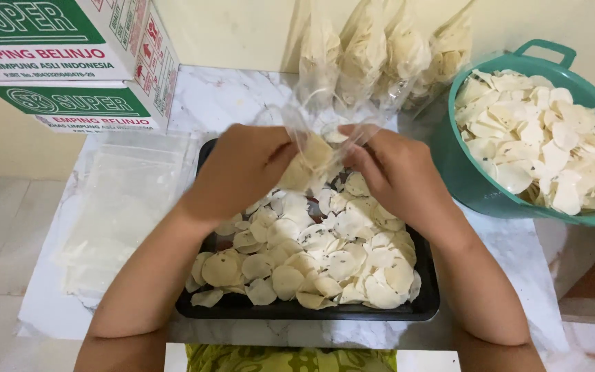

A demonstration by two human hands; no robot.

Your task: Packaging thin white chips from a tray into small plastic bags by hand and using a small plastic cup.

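Together, both hands' fingers [280, 155] pinch one clear bag [325, 124] above one black tray [425, 303]; four filled bags [380, 52] behind.

- Clear bag [315, 117] blurred, its outline hard to trace against the filled bags [380, 48] behind.
- Fingertips of both hands hidden among crackers and plastic.
- Green basin [480, 186] cut off at the right edge.
- Cardboard boxes [70, 62] cropped at top and left.
- Black tray [297, 310] mostly covered by crackers [318, 255].

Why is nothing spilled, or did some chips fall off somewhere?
Nothing stands out. The chips lie heaped inside the black tray and the green basin; none show on the marble table. Both hands hold a clear bag.
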